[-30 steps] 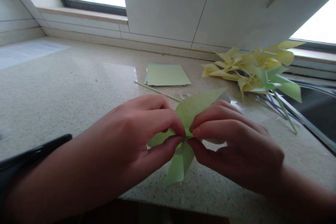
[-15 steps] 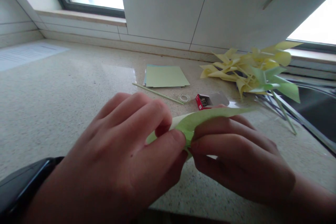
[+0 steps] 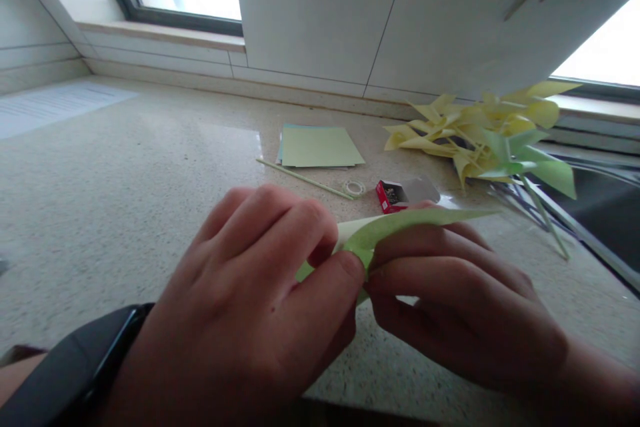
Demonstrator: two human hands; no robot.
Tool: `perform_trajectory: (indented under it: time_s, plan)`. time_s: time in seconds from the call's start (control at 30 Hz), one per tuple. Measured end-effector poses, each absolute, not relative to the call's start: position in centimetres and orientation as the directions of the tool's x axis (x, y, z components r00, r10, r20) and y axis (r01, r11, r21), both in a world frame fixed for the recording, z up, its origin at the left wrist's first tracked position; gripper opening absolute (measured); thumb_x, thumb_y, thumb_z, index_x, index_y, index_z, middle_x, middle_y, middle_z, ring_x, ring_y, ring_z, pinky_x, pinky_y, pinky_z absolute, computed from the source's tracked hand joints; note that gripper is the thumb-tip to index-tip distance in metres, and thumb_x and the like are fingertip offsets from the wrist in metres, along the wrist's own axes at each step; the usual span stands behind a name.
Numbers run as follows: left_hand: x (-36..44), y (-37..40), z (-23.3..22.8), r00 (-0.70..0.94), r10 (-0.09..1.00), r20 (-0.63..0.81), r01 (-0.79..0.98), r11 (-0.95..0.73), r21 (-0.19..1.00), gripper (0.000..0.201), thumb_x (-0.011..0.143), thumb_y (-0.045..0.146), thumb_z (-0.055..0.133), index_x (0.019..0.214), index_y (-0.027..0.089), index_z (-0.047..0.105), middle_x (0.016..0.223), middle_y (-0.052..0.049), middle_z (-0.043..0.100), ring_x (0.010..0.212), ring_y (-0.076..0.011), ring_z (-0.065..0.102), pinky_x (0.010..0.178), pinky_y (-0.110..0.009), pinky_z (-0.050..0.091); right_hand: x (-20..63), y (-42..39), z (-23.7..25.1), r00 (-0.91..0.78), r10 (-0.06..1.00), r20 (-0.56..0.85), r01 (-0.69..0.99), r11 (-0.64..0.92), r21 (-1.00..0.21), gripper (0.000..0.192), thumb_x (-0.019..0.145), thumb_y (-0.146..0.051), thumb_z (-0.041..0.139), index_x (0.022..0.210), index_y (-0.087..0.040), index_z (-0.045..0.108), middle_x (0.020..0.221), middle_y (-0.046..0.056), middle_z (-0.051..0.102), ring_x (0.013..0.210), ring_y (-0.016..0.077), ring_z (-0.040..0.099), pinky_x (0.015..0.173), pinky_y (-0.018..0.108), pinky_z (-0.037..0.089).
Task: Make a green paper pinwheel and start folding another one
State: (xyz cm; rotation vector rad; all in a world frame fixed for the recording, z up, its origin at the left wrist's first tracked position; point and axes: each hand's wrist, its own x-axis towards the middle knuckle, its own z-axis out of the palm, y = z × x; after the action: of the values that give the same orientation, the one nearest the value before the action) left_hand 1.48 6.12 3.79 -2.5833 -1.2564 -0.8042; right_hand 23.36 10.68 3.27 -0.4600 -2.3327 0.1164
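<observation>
A light green paper pinwheel (image 3: pixel 395 221) is held between my two hands above the front of the counter. My left hand (image 3: pixel 265 280), with a dark band on its wrist, pinches the paper near its middle with thumb and fingers. From the other side my right hand (image 3: pixel 460 300) closes on the same middle part, its fingers under a curved blade that points right. The fingertips nearly meet, so the centre is mostly hidden, and I cannot make out whether something small is in them.
Behind my hands lie a stack of green paper (image 3: pixel 320 145), a thin green stick (image 3: pixel 305 179), a roll of tape (image 3: pixel 354 188) and an opened red box (image 3: pixel 387 197). Yellow pinwheels (image 3: pixel 475 127) and a green pinwheel (image 3: pixel 520 160) rest beside the sink (image 3: pixel 600 213). A printed sheet (image 3: pixel 55 103) lies far left.
My left hand has shifted slightly right and down, and more of its wristband shows. Both hands keep their pinch on the paper. The whole view has moved a little.
</observation>
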Motion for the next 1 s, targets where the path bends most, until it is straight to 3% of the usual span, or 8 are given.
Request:
perform_trajectory:
  time_s: [0.2,0.33,0.53,0.7,0.83,0.93,1.0]
  plan:
    - [1.2,5.9,3.5,0.495,0.681,0.539,0.777,-0.625,0.077,0.004,0.093,0.025,0.059,0.090,0.027,0.061,0.090,-0.002,0.059,0.089,-0.0250,0.048,0.079,-0.045,0.038,22.9,10.7,3.0,-0.591,0.380,0.711,0.360,0.914,-0.189,0.036,0.076,-0.007,0.072,0.105,-0.025,0.058,0.097,0.004,0.066,0.087,0.0214,0.063,0.078,0.042,0.052]
    - [1.4,5.8,3.9,0.496,0.662,0.562,0.782,-0.622,0.041,0.012,0.093,0.019,0.057,0.085,0.027,0.061,0.088,-0.001,0.060,0.087,-0.0242,0.050,0.077,-0.045,0.037,22.9,10.4,2.7,-0.569,0.408,0.714,0.442,0.884,-0.152,0.031,0.076,-0.013,0.073,0.103,-0.023,0.061,0.099,0.007,0.061,0.084,0.0225,0.060,0.071,0.042,0.050]
    - [1.6,5.2,5.0,0.482,0.563,0.671,0.746,-0.665,0.022,0.016,0.090,0.015,0.062,0.078,0.026,0.063,0.082,0.003,0.066,0.082,-0.0207,0.055,0.080,-0.043,0.040,23.1,10.2,2.2,-0.577,0.393,0.716,0.503,0.862,-0.067,0.021,0.078,-0.019,0.076,0.094,-0.025,0.065,0.103,0.007,0.058,0.086,0.0249,0.059,0.076,0.046,0.050]
    - [1.4,5.3,4.9,0.536,0.524,0.662,0.724,-0.688,-0.042,0.012,0.088,0.015,0.067,0.084,0.026,0.067,0.085,0.005,0.069,0.082,-0.0181,0.059,0.084,-0.040,0.044,23.0,10.1,2.2,-0.555,0.419,0.719,0.499,0.859,-0.115,0.014,0.080,-0.018,0.075,0.090,-0.023,0.066,0.102,0.008,0.057,0.086,0.0250,0.058,0.075,0.044,0.050]
    - [1.4,5.6,4.1,0.515,0.480,0.710,0.730,-0.679,-0.070,0.002,0.090,0.026,0.067,0.088,0.026,0.067,0.089,0.003,0.069,0.083,-0.0195,0.058,0.085,-0.041,0.045,22.8,10.0,2.4,-0.551,0.402,0.731,0.487,0.866,-0.110,0.013,0.081,-0.014,0.073,0.090,-0.022,0.067,0.101,0.006,0.055,0.087,0.0223,0.057,0.074,0.040,0.051]
    - [1.3,5.4,3.8,0.458,0.485,0.745,0.747,-0.664,-0.027,0.005,0.089,0.031,0.069,0.091,0.026,0.068,0.091,0.003,0.068,0.084,-0.0201,0.058,0.090,-0.041,0.046,22.9,10.0,2.5,-0.551,0.381,0.742,0.483,0.871,-0.088,0.014,0.081,-0.011,0.073,0.090,-0.020,0.067,0.103,0.005,0.052,0.089,0.0199,0.056,0.074,0.036,0.051]
    - [1.2,5.2,3.7,0.392,0.542,0.743,0.719,-0.685,0.121,0.016,0.088,0.030,0.071,0.103,0.029,0.069,0.097,0.002,0.068,0.091,-0.0216,0.060,0.098,-0.042,0.045,23.0,10.1,2.5,-0.562,0.386,0.731,0.474,0.875,-0.098,0.014,0.081,-0.011,0.071,0.091,-0.020,0.066,0.105,0.005,0.051,0.091,0.0190,0.055,0.076,0.035,0.050]
